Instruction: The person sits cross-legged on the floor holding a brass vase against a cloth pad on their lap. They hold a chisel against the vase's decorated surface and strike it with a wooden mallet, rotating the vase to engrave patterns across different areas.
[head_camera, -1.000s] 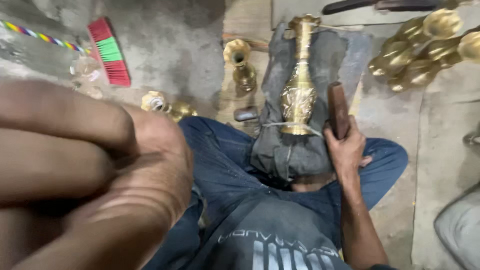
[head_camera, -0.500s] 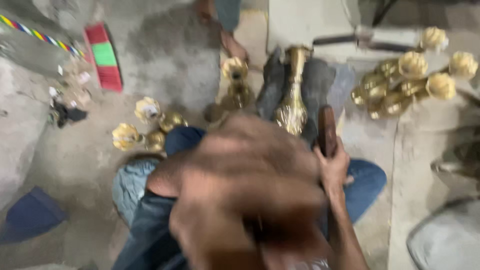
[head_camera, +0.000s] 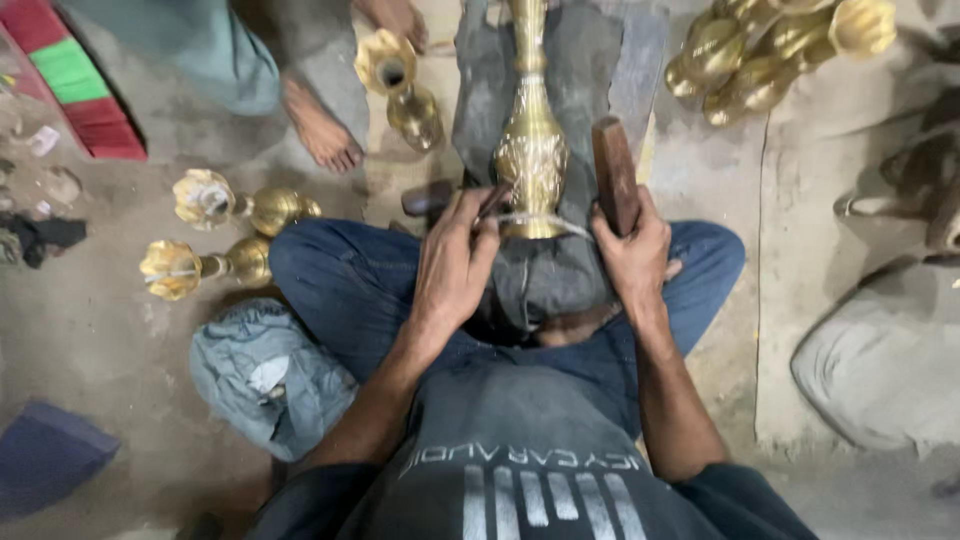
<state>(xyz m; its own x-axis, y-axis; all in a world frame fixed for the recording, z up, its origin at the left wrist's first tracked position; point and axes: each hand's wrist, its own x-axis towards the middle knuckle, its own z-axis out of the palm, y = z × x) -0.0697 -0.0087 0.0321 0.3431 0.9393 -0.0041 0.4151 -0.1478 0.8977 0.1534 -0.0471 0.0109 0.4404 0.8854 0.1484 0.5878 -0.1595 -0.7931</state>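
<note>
Your left hand (head_camera: 455, 262) pinches a thin dark tool (head_camera: 492, 203) w/ its tip at the base of the brass vase (head_camera: 530, 150). Vase lies on the grey cloth (head_camera: 590, 80) over your lap, btwn both hands. Your right hand (head_camera: 632, 250) is closed round a wooden mallet (head_camera: 613, 175), just beside the vase. Two more brass vases (head_camera: 215, 230) lie on the floor (head_camera: 110, 330) at left, near a blue rag (head_camera: 265, 375). Another person's bare foot (head_camera: 318, 128) is nearby.

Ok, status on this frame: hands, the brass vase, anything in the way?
Left hand pinching a thin tool at the brass vase base. Right hand gripping a dark wooden mallet. Vase lies on grey cloth over the lap. Nothing blocking.
</note>
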